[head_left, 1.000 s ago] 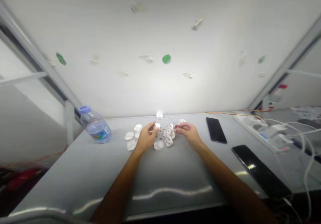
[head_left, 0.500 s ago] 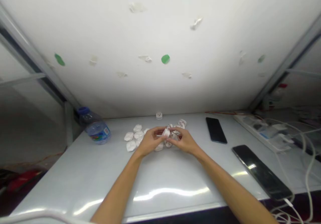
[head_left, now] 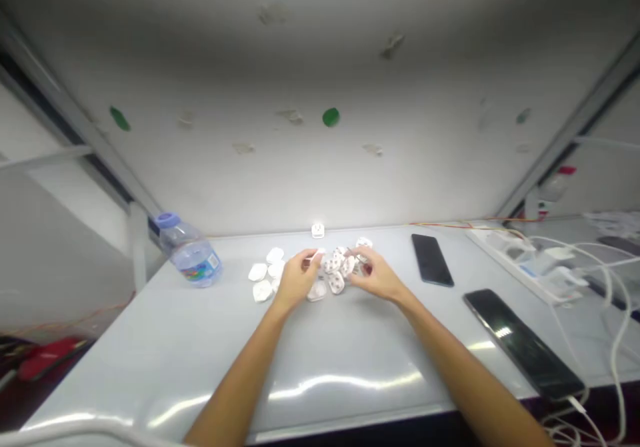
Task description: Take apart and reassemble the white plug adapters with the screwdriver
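Note:
A loose heap of white plastic mains plugs [head_left: 334, 272] lies in the middle of the grey table [head_left: 320, 360], some showing small reddish marks. My left hand [head_left: 296, 279] is at the heap's left side, its fingertips pinching a small white plug piece [head_left: 311, 259]. My right hand [head_left: 376, 275] is over the heap's right side. Its fingers seem to grip a thin metal tool [head_left: 351, 252], mostly hidden and too small to name exactly. Another white plug [head_left: 318, 231] stands alone near the wall.
A plastic water bottle [head_left: 190, 252] lies at the left. Two black smartphones [head_left: 433, 260] [head_left: 523, 343] rest at the right, beside a white power strip [head_left: 523, 265] with tangled white cables [head_left: 613, 327]. A white wall [head_left: 320, 167] rises behind the table.
My hands have drawn apart after meeting over the heap half a second ago. The white piece has shifted to my left hand's fingertips.

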The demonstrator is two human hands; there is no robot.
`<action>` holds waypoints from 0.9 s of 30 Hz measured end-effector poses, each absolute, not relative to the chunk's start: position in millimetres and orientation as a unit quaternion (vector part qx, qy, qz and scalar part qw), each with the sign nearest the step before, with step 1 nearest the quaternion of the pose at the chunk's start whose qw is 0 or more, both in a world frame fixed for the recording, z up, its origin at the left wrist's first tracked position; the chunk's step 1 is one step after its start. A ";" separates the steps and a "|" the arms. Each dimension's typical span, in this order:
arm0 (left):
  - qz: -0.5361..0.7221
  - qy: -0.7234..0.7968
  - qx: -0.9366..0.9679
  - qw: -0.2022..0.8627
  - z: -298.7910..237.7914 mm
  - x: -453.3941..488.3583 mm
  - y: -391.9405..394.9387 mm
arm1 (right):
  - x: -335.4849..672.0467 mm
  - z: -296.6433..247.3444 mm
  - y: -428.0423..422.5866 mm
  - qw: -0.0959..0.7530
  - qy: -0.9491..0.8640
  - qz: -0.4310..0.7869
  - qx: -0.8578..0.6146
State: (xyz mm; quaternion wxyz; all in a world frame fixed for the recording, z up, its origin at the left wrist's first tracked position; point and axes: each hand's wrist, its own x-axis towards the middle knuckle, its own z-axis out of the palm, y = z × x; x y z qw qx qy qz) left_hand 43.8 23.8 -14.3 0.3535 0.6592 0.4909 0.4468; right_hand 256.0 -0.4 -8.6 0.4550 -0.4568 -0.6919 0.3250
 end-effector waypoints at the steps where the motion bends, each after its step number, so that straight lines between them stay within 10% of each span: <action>1: 0.444 0.516 0.667 0.303 -17.8 41.1 26.3 | 260.7 -8.9 1.4 0.454 -0.694 0.308 -0.466; 11: 0.372 0.572 0.718 0.141 -29.7 32.3 28.7 | 282.7 -26.1 12.6 0.358 -0.750 0.205 -0.517; 27: 0.302 0.596 0.743 0.032 -36.9 38.0 28.6 | 272.5 -32.6 12.9 0.440 -0.728 0.222 -0.477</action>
